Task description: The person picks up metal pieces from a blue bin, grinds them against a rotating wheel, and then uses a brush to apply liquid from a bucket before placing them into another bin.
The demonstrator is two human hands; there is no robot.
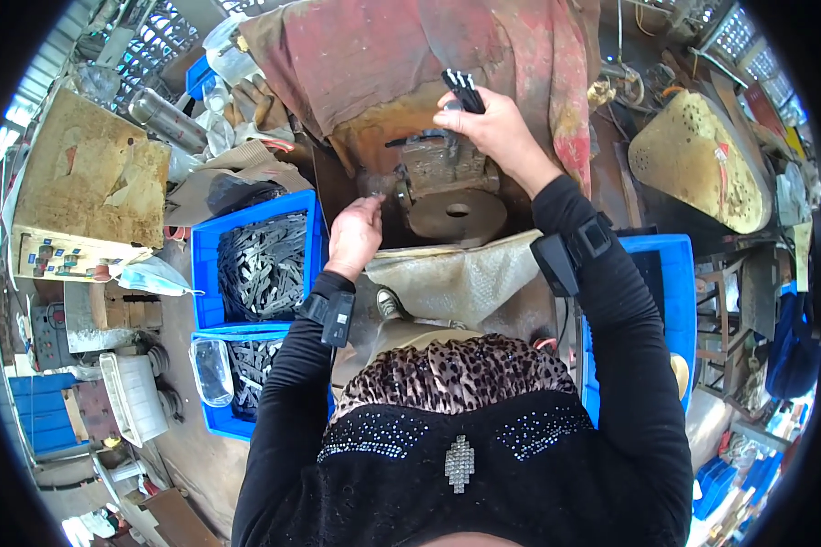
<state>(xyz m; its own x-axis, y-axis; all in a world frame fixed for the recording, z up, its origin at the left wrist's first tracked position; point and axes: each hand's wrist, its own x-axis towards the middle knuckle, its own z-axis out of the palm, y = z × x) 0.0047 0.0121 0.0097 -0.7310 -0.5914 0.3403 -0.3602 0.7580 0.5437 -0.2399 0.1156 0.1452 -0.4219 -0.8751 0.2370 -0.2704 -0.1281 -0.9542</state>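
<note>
A stained reddish cloth (410,55) drapes the far side of a grimy machine (447,173) with a round plate. Above it, the right hand (493,128) is closed around a bundle of dark strips (466,93). The left hand (356,239) curls loosely at the machine's left; whether it grips anything, I cannot tell. Left stand blue crates (206,269) of metal pieces (265,264) on a dull brown floor (192,465); farther left, a worn control box (91,169).

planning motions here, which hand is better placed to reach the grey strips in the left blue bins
Likely the left hand: it is nearer those blue bins, while the right hand is farther off, holding dark strips.
</note>
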